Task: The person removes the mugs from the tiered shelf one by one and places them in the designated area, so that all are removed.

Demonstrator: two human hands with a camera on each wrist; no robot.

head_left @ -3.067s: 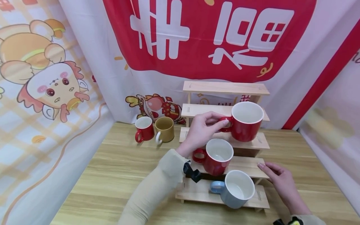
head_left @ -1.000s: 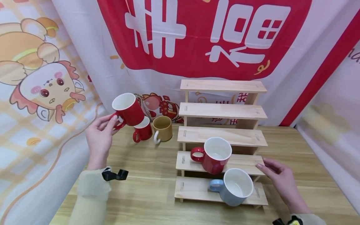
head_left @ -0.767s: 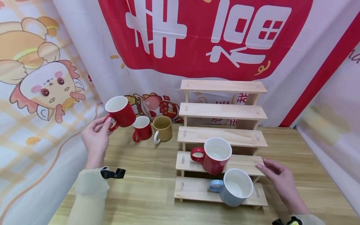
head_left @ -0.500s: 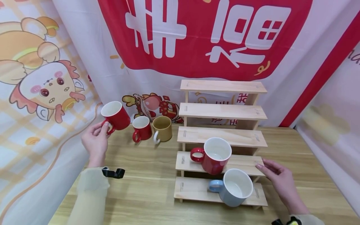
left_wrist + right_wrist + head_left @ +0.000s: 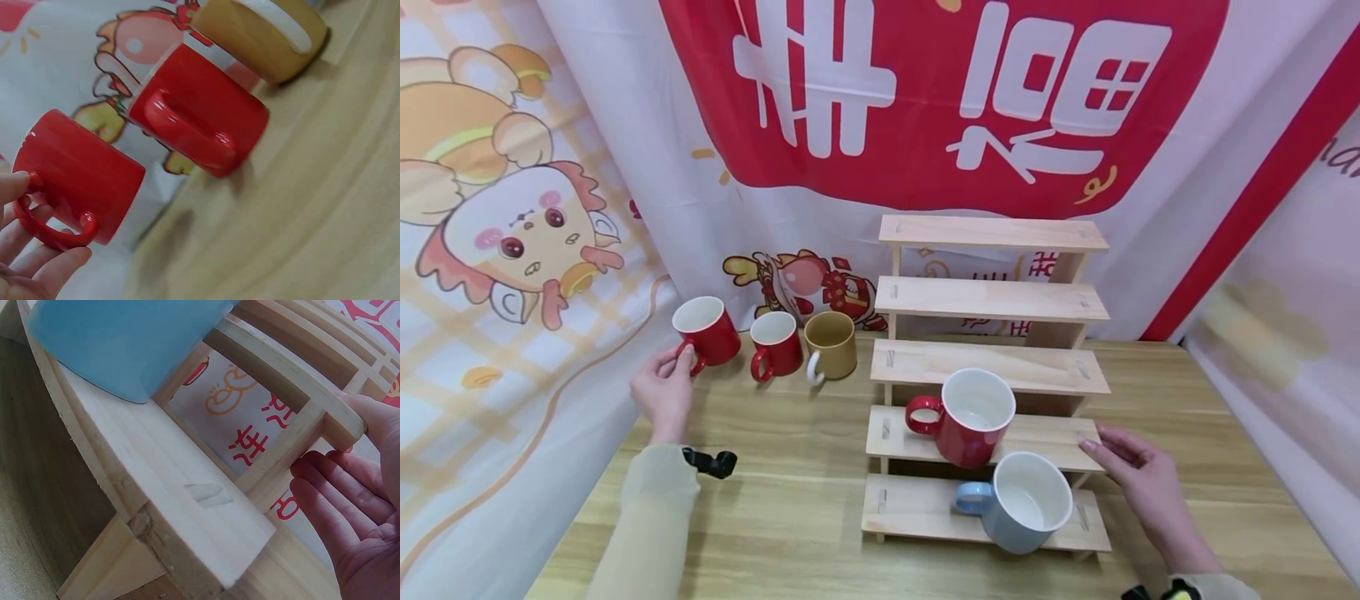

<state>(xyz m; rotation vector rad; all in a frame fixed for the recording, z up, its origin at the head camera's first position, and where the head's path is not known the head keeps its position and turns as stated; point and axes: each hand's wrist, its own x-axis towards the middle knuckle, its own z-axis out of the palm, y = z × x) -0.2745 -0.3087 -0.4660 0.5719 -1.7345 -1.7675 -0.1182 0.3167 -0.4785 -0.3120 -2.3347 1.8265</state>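
Observation:
My left hand pinches the handle of a red mug with a white inside, at the far left. In the left wrist view the mug tilts, and its shadow falls a little apart from its base. To its right stand a second red mug and a mustard mug with a white handle. On the right, my right hand grips the end of the stepped wooden rack's second board, thumb on top. That board bears a red mug; a light blue mug sits on the lowest one.
Three upper boards of the rack, the top board among them, rise towards the back. Wood-grain table stretches between the left mugs and the rack. A printed cloth hangs behind, with more cloth at both sides.
My left hand has carried the red mug from above the rack to the far left, then lowered it beside the other red mug. My right hand has stayed at the rack.

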